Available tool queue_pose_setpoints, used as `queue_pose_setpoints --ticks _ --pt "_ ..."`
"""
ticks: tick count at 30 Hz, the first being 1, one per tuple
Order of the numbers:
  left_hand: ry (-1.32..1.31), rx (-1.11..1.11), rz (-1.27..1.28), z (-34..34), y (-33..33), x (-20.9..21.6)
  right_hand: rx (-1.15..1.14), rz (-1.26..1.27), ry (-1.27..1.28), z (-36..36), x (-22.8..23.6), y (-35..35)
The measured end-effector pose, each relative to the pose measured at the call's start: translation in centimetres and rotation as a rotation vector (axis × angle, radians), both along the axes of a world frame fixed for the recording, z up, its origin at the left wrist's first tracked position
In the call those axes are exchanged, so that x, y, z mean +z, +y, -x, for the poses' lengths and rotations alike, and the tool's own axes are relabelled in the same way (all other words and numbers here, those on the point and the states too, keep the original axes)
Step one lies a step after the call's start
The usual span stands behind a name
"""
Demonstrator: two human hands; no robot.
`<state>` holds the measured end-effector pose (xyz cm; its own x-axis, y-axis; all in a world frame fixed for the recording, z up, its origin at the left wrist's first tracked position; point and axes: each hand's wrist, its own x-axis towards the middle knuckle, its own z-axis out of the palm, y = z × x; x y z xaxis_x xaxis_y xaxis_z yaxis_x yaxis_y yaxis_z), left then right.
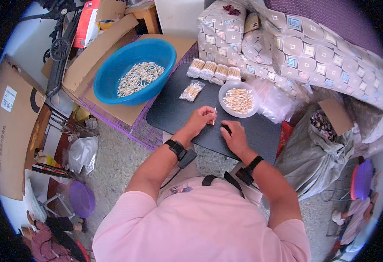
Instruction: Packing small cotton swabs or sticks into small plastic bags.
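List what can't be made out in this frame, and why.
Head view, all:
Right hand: palm hidden by the hand's own back.
Left hand: number of cotton swabs pinched, too small.
Blue basin: floor hidden under heaped swabs.
Person at lower left: cut off by picture's edge.

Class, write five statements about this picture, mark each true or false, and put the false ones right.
1. The left hand pinches a cotton swab in its fingers. True.
2. Swab bundles are lined up along the far side of the black table. True.
3. The right hand is inside the white bowl. False: the hand is on the near side of the bowl.
4. Many loose swabs lie in the blue tub. True.
5. The blue tub stands on the black table. False: it is to the left of the table.
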<state>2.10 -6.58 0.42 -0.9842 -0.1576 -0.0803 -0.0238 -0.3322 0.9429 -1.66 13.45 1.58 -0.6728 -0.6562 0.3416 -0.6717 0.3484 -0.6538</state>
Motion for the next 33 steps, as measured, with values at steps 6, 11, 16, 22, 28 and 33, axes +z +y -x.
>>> queue_pose_setpoints --ticks 6,11,16,22,28,33 --pt "0.047 0.053 0.036 -0.5 0.6 -0.4 -0.121 0.005 0.107 0.4 -1.0 -2.6" --pt "0.073 0.009 0.057 -0.6 0.1 -1.3 -0.088 -0.026 0.112 0.4 -0.9 -3.0" --pt "0.121 -0.017 0.06 -0.7 -0.4 -1.9 -0.076 -0.004 0.141 0.5 -1.2 -3.1" --pt "0.119 0.039 -0.002 -1.0 -0.1 -1.2 -0.078 0.061 0.076 0.9 -1.8 -3.0" --pt "0.166 0.07 0.059 -1.2 -0.1 -2.0 -0.096 0.261 -0.145 0.7 -1.9 -2.9" --pt "0.127 0.024 0.54 -2.2 1.0 0.5 -0.121 0.347 -0.254 0.7 -2.4 -2.3"
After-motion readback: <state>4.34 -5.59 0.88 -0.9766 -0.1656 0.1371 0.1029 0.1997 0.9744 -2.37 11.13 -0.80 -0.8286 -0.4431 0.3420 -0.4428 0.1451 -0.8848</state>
